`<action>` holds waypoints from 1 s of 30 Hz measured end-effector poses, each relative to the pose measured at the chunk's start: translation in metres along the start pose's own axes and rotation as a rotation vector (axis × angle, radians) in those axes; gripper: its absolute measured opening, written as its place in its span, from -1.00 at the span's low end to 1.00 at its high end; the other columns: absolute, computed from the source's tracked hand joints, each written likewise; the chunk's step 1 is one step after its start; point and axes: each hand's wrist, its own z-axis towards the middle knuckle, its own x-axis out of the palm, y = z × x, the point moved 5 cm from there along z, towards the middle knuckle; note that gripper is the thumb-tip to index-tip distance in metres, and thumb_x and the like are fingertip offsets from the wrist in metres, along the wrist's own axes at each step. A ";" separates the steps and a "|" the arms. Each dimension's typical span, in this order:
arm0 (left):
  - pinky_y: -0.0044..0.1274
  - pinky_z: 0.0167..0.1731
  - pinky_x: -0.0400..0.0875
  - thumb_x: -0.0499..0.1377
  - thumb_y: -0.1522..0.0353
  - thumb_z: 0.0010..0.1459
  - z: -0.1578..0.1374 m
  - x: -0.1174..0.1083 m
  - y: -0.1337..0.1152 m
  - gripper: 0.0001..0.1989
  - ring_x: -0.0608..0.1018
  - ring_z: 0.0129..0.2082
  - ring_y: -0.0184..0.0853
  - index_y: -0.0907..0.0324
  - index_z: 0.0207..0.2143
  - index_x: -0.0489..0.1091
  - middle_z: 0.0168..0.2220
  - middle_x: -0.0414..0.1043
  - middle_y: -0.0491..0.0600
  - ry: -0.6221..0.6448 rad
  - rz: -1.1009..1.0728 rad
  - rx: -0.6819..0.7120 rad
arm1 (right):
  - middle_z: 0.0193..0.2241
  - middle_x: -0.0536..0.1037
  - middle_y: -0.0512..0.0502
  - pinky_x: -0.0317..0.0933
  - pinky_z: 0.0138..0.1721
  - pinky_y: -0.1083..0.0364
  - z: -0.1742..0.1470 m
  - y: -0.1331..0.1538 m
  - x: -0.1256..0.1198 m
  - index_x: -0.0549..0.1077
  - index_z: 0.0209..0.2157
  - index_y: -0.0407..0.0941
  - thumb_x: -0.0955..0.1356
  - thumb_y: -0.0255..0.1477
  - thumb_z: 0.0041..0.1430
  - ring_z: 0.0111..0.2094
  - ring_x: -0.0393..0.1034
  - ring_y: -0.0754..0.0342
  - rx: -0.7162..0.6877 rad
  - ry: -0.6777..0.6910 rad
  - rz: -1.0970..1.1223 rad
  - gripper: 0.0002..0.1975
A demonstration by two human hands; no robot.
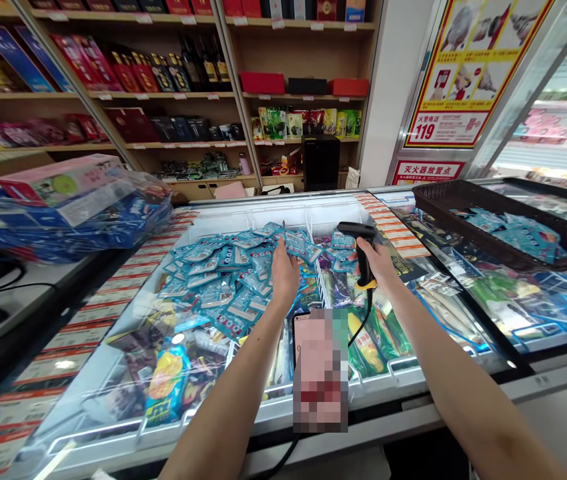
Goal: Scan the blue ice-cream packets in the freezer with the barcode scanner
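My right hand (376, 263) is wrapped around the grip of a black barcode scanner (356, 229) with yellow trim, whose head points left and whose cable runs down. To its left, my left hand (286, 273) is closed at the right side of a pile of small blue packets (228, 273). It appears to pinch one blue packet (299, 244), though part of its fingers is hidden. The pile lies on the glass top of a chest freezer (128, 333). A few more blue packets (342, 241) lie beneath the scanner's head.
A phone (319, 370), partly blurred out, lies near the front edge. At right, a dark brown basket (443, 200) holds more blue packets. Boxes in a plastic bag (73, 200) stand at left. Stocked shelves (163, 97) line the back wall.
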 end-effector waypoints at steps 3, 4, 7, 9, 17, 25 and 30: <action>-0.27 0.21 0.18 0.03 0.45 0.18 -0.003 0.001 -0.006 -0.44 0.17 0.30 -0.12 0.23 0.26 0.13 0.32 -0.01 0.22 -0.018 0.061 0.144 | -0.47 0.57 -0.08 0.17 -0.75 0.11 0.007 -0.009 -0.007 0.40 -0.33 -0.08 0.36 0.02 0.03 -0.71 0.36 0.08 0.031 -0.049 0.009 -0.57; -0.26 0.22 0.17 0.03 0.42 0.20 -0.004 0.002 -0.009 -0.47 0.17 0.30 -0.11 0.22 0.24 0.17 0.34 -0.06 0.22 -0.013 0.095 0.193 | -0.47 0.57 -0.09 0.18 -0.75 0.11 0.008 -0.010 -0.009 0.39 -0.34 -0.08 0.36 0.02 0.03 -0.71 0.36 0.08 0.036 -0.056 0.010 -0.57; -0.17 0.25 0.06 0.06 0.35 0.22 -0.011 0.007 -0.020 -0.56 0.12 0.32 -0.07 0.15 0.15 0.31 0.35 -0.01 0.14 0.066 0.239 0.335 | -0.47 0.58 -0.10 0.20 -0.75 0.11 0.010 -0.011 -0.010 0.38 -0.36 -0.08 0.35 0.02 0.04 -0.70 0.37 0.08 0.041 -0.061 -0.009 -0.58; -0.13 0.27 -0.02 0.08 0.32 0.22 -0.017 0.015 -0.026 -0.61 0.11 0.32 -0.07 0.06 0.11 0.37 0.31 0.11 0.06 0.188 0.332 0.408 | -0.47 0.58 -0.10 0.19 -0.76 0.11 0.010 -0.010 -0.009 0.38 -0.34 -0.07 0.34 0.02 0.05 -0.71 0.37 0.07 0.035 -0.056 -0.025 -0.58; -0.04 0.28 -0.51 0.00 0.20 0.28 -0.021 0.023 -0.028 -0.64 0.28 0.23 -0.06 0.02 0.02 0.46 0.18 0.34 0.05 0.223 0.549 0.419 | -0.47 0.58 -0.09 0.21 -0.75 0.11 0.011 -0.010 -0.012 0.39 -0.35 -0.07 0.36 0.02 0.03 -0.71 0.36 0.08 0.021 -0.061 0.010 -0.58; -0.01 0.25 -0.23 0.04 0.20 0.24 -0.009 0.027 -0.033 -0.67 0.37 0.11 0.01 0.07 -0.08 0.49 0.13 0.37 0.13 0.246 0.611 0.372 | -0.52 0.57 -0.09 0.24 -0.74 0.10 0.015 -0.010 -0.012 0.38 -0.37 -0.07 0.36 0.01 0.04 -0.72 0.36 0.07 0.040 -0.074 -0.009 -0.59; -0.11 0.07 0.16 0.04 0.19 0.23 0.012 0.039 -0.043 -0.67 0.41 0.02 0.05 0.14 -0.17 0.52 -0.11 0.47 0.20 0.242 0.573 0.278 | -0.50 0.57 -0.11 0.25 -0.73 0.08 0.016 -0.009 -0.012 0.38 -0.37 -0.07 0.35 0.02 0.04 -0.72 0.37 0.06 0.029 -0.069 -0.012 -0.58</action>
